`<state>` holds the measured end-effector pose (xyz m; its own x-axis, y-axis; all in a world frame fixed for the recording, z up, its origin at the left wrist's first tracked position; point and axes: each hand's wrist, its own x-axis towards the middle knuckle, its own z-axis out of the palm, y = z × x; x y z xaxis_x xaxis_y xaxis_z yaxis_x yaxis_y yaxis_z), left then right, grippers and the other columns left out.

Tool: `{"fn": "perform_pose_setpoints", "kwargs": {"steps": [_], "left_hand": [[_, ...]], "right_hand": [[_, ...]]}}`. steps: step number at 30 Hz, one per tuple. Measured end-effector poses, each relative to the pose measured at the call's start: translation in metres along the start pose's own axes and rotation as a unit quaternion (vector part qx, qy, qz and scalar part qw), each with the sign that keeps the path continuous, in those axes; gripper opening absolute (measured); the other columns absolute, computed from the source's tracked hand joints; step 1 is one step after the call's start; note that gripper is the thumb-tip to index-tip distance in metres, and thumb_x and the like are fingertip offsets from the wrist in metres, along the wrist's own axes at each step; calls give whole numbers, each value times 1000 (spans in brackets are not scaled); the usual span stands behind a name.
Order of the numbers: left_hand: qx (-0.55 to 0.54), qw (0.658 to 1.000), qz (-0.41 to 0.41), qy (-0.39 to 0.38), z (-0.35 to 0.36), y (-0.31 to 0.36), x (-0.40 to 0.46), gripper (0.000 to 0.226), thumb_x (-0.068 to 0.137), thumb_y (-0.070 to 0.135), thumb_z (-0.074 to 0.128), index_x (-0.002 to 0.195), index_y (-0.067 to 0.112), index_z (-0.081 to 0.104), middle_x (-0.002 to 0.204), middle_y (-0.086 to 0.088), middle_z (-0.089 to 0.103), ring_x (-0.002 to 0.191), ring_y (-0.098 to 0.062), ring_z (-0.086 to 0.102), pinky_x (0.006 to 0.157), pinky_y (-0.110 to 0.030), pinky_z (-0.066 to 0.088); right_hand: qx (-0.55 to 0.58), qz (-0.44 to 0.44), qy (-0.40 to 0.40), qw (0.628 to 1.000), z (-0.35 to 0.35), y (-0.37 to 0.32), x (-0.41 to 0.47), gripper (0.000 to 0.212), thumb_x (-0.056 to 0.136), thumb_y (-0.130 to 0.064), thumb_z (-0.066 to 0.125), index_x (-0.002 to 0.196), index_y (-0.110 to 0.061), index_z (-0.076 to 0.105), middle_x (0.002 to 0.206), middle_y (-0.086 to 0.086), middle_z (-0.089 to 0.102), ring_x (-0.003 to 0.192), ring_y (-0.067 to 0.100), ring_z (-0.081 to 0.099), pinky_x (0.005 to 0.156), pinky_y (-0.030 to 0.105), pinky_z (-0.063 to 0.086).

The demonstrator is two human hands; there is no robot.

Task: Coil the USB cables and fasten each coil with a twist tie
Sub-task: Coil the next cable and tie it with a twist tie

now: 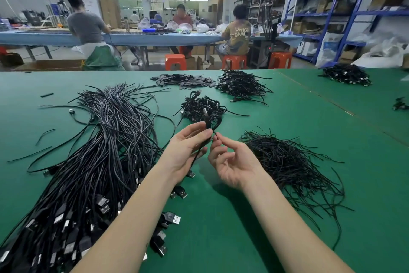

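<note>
Your left hand [188,151] grips a looped USB cable [209,125] above the green table [287,117], fingers curled round it; your right hand [230,162] pinches a twist tie [214,134] at the coil, other fingers loosely curled; uncoiled cables [99,151] lie left, ties [287,162] right.

A coiled black USB cable [210,125] is held up above the green table, near centre, its loop at the top and a tail hanging toward 6 o'clock. A large bundle of straight, uncoiled cables [97,151] is spread at 9 o'clock of it, plugs toward 7 o'clock. Finished coils [202,108] are heaped at 12 o'clock. Loose black twist ties [292,166] are piled at 4 o'clock.
</note>
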<state>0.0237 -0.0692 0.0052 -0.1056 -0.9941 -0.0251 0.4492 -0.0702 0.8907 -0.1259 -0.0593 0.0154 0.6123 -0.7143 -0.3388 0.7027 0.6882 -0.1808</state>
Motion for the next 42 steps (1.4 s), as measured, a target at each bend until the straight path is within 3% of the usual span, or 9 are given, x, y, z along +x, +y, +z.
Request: {"fn": "perform_pose_setpoints", "kwargs": {"steps": [5,10,14,19,24,25,29,35,42], "left_hand": [[48,998,27,39,4,-3,11,25,77,16,81,99,20,69,87,-1,76,72,-10,70,59,-19,53],[73,978,95,170,15,7,58,14,89,5,71,84,12,60,76,-9,69,65,-17,65,61,-21,57],[165,952,150,211,14,28,112,16,88,-1,67,91,14,62,95,-13,69,85,-23,69,86,-34,58],[413,858,202,228,13,35,155,19,91,10,67,109,14,68,109,-4,71,96,-15,63,90,-24,48],[639,708,154,257,-1,22,169,27,94,38,64,120,36,67,139,-2,51,132,-25,39,108,-39,34],[654,702,129,250,-6,20,170,31,94,42,61,125,39,64,145,-4,44,135,-27,35,109,-42,31],[628,765,55,127,-10,15,177,52,102,38,48,152,30,36,152,-19,33,136,-36,41,114,-42,33],[599,797,48,64,-9,17,175,60,103,30,45,157,20,21,159,-18,27,147,-32,27,120,-42,26],[511,833,138,163,-16,23,143,58,97,33,58,149,17,35,148,-14,40,135,-28,41,111,-37,31]], "right_hand": [[-101,-99,46,989,-2,0,9,12,85,-18,71,81,-7,68,63,-2,59,42,5,52,36,10,39],[-309,-299,133,893,-15,14,25,28,102,-33,56,93,-8,66,62,-2,61,45,8,52,43,18,41],[-431,-327,105,835,-21,24,29,31,105,-25,52,88,-4,66,61,0,60,47,10,49,44,20,36],[-460,-322,97,822,-23,22,30,33,105,-24,52,85,-3,66,61,2,59,48,11,49,45,21,37],[-446,-311,92,834,-22,19,31,32,106,-20,51,84,-1,65,61,4,58,47,11,49,45,20,38],[-444,-310,92,836,-22,18,32,32,106,-19,50,84,-1,65,60,4,58,47,11,49,45,20,38],[-455,-310,92,830,-24,18,33,32,106,-17,50,83,-2,66,61,3,60,48,11,49,46,20,39],[-466,-306,87,826,-27,17,33,32,106,-18,50,82,-3,67,63,3,61,50,11,50,48,21,41],[-468,-300,84,827,-26,17,32,30,105,-16,51,83,-3,66,61,2,61,49,10,50,47,18,41]]}}
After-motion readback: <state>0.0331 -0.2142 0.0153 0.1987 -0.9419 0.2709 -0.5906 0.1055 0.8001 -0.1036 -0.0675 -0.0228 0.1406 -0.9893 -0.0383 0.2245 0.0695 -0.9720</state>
